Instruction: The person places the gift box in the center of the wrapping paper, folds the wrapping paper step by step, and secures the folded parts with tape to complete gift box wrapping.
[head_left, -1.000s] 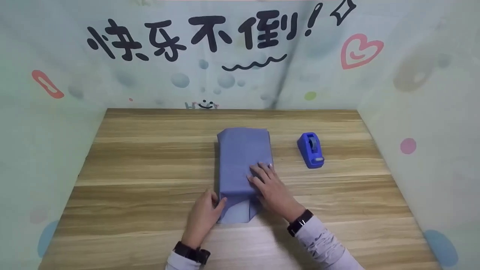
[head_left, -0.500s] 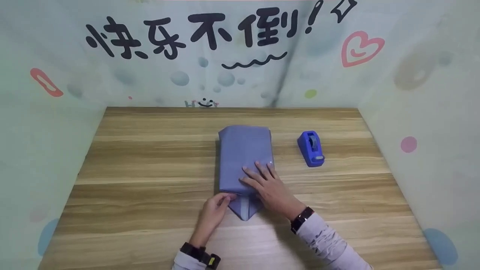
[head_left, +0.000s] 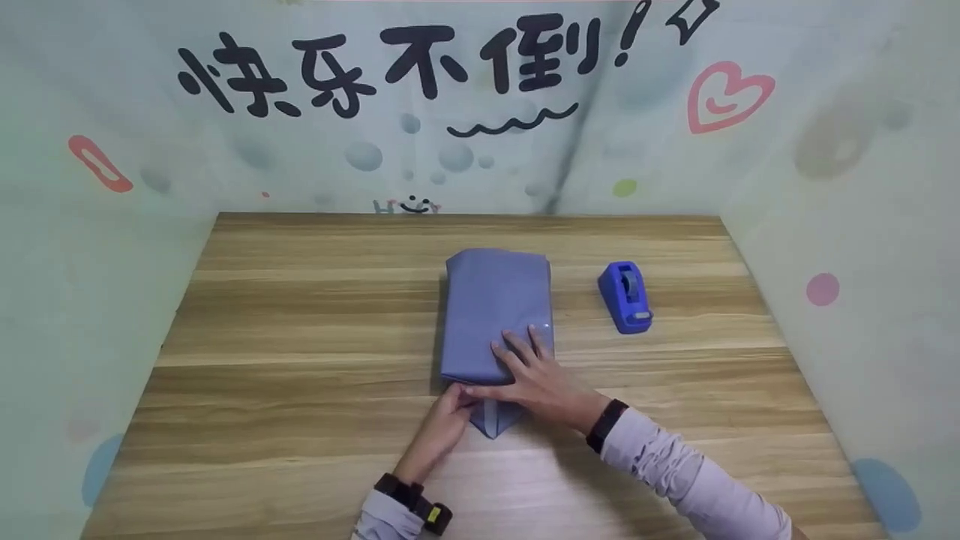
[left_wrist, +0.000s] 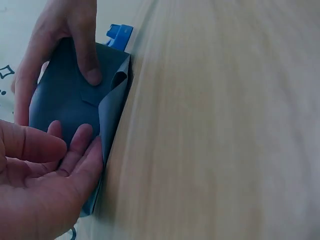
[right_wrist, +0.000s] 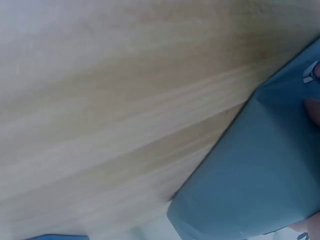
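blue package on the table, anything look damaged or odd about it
No tear shows. The one odd-looking spot is at the near end of the blue package: a pointed flap juts out there, so that end looks unfinished.

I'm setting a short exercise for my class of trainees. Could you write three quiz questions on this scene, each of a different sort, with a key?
1. True or false: in the head view, the blue tape dispenser is to the right of the parcel.

2. Fill the gap (near or far): the left hand is at the end of the parcel that is ____ the person.

3. Choose one. Most of the fingers of the right hand are spread:
A) on the blue tape dispenser
B) on top of the parcel
C) underneath the parcel

Key: 1 true; 2 near; 3 B.
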